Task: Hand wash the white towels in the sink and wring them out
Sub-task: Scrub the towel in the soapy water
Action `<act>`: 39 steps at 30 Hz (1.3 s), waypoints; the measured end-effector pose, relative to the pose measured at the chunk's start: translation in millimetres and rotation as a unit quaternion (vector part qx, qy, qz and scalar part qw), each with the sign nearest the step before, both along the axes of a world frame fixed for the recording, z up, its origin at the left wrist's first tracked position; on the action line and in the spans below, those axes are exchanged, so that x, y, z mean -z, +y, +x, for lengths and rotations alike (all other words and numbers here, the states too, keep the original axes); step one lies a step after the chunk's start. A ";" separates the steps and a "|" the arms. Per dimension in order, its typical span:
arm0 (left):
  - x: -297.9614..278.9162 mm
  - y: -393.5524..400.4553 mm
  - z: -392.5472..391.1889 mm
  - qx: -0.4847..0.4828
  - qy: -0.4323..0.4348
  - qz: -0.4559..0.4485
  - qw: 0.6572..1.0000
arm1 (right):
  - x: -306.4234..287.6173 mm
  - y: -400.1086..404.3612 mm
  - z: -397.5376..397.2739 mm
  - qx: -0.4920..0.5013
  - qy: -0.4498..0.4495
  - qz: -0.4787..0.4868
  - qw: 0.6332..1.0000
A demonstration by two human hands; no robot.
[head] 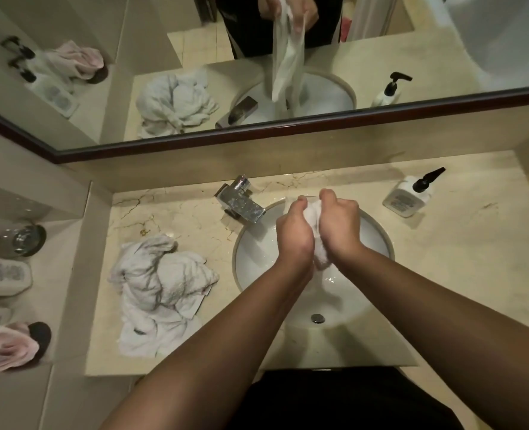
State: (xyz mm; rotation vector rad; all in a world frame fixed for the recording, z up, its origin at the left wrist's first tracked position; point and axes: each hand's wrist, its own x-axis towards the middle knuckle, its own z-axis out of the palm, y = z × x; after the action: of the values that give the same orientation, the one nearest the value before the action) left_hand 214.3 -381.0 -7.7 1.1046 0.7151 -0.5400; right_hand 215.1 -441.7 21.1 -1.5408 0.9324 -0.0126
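Head view: marble counter (461,274), sink (257,259), mirror (381,41).

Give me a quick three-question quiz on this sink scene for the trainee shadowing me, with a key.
1. True or false: the left hand and right hand both grip one white towel above the sink.
2. Where does the pile of white towels lie?
A. in the basin
B. on the counter left of the sink
C. beside the pump bottle
3. Fill in: the faucet stands at the sink's back-____ rim.

Key:
1. True; the towel is bunched between both hands.
2. B
3. left
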 end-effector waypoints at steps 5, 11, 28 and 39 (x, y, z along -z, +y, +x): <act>5.7 7.7 6.9 -0.013 0.023 -0.003 1.000 | -8.2 17.7 -23.2 -0.083 -0.035 -0.035 0.995; 6.8 -3.2 -2.2 -0.022 -0.015 0.018 0.999 | -1.9 -0.1 -3.9 -0.019 -0.014 -0.017 1.000; 42.0 15.8 2.7 0.057 0.049 0.061 0.995 | 34.3 9.9 -27.8 -0.041 0.005 -0.026 0.999; 146.0 60.0 7.3 0.242 0.040 0.287 0.926 | 149.2 -44.8 -25.0 -0.177 0.184 -0.031 0.966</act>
State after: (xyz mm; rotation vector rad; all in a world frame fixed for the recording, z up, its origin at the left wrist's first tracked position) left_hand 221.7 -321.0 -153.7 1.8439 0.6881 -0.8252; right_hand 190.1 -486.5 -128.0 -1.7845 0.9347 0.5192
